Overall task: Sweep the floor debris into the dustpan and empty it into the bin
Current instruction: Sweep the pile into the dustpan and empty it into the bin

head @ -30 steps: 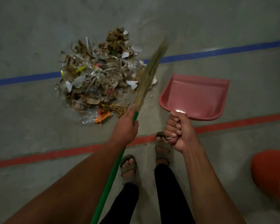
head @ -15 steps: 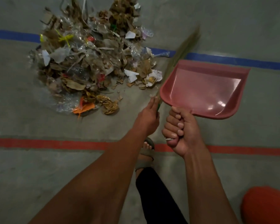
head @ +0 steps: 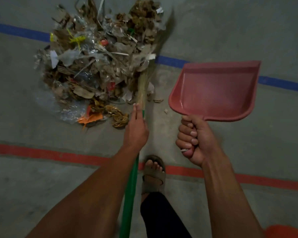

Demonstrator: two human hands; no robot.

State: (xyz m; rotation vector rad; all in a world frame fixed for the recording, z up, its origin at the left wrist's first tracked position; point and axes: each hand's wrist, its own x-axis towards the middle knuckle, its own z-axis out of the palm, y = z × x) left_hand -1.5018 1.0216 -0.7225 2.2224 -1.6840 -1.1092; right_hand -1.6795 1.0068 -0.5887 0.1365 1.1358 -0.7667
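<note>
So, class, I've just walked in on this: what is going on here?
A person is clearing up floor rubbish. The left hand holds a green-handled broom, its bristles lying along the right edge of the debris pile. The right hand grips the handle of a pink dustpan, held to the right of the pile and still empty. Nothing has been swept in yet. An orange object shows at the bottom right corner.

This looks like a warehouse or workshop hall rather than a home. The bare grey concrete floor [head: 230, 31] is marked with a painted blue line [head: 19, 31] and a red line [head: 41, 154], the kind that border lanes in industrial spaces.
</note>
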